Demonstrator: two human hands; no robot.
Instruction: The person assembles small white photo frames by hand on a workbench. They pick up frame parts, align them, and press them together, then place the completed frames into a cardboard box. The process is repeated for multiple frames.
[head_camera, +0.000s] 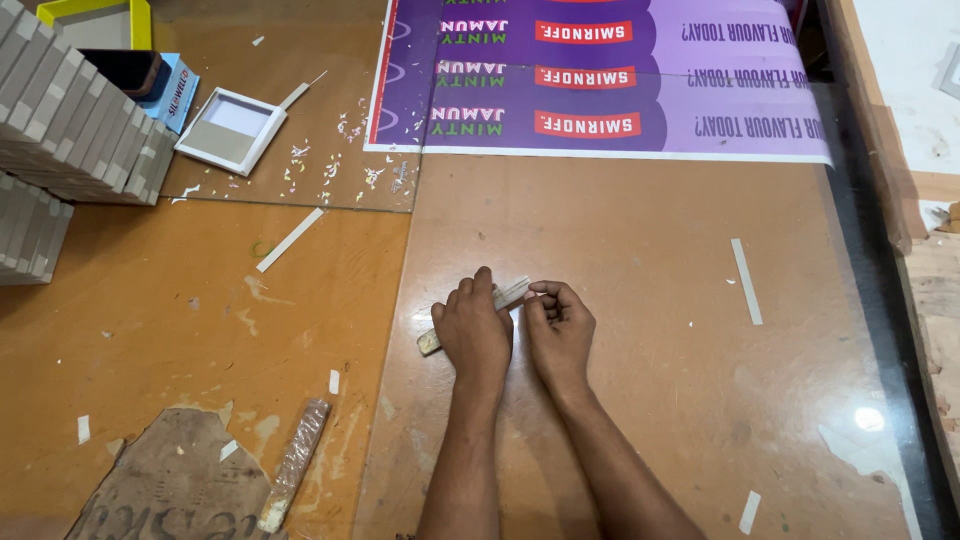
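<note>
Here, thin wooden stick (505, 296) flat on glass-topped table (650, 250), left hand (474, 330) pressing over it, right hand (558, 325) pinching its end.

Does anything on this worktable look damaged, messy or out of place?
Yes. The table's surface is peeled and torn at the lower left, baring a grey patch. Small paper scraps litter the glass sheet, and loose white strips lie scattered. Both hands press a narrow strip.
</note>
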